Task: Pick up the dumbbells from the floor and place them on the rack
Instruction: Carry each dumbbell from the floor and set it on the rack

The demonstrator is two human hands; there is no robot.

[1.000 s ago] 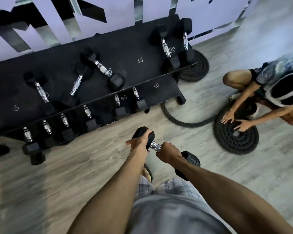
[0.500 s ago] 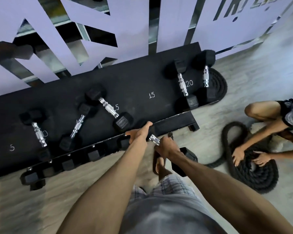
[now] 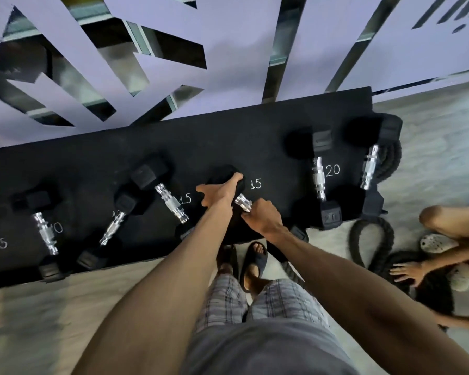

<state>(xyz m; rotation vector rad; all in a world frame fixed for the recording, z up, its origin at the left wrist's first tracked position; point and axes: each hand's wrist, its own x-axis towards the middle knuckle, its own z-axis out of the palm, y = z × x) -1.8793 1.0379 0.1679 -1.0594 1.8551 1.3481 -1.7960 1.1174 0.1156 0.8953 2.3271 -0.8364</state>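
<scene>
My left hand [image 3: 222, 191] cupped the far head of the dumbbell [image 3: 243, 203], my right hand [image 3: 261, 219] gripped its handle, and I judged a slow, level lowering onto the rack [image 3: 228, 136] safest.

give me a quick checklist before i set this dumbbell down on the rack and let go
1. Grip: ok. The left hand cups the far head of the dumbbell, and the right hand grips its handle.
2. Landing spot: ok. Bare rack shows between the neighbouring dumbbell and the 20 dumbbell.
3. Right slot: cannot tell. The chalk 15 is beside it, but the dumbbell's own number is hidden.
4. Weight already resting on the rack: cannot tell from this angle.
5. Toes: not ok. The sandalled foot stands right at the rack's front edge, so easing back seems wise.
</scene>
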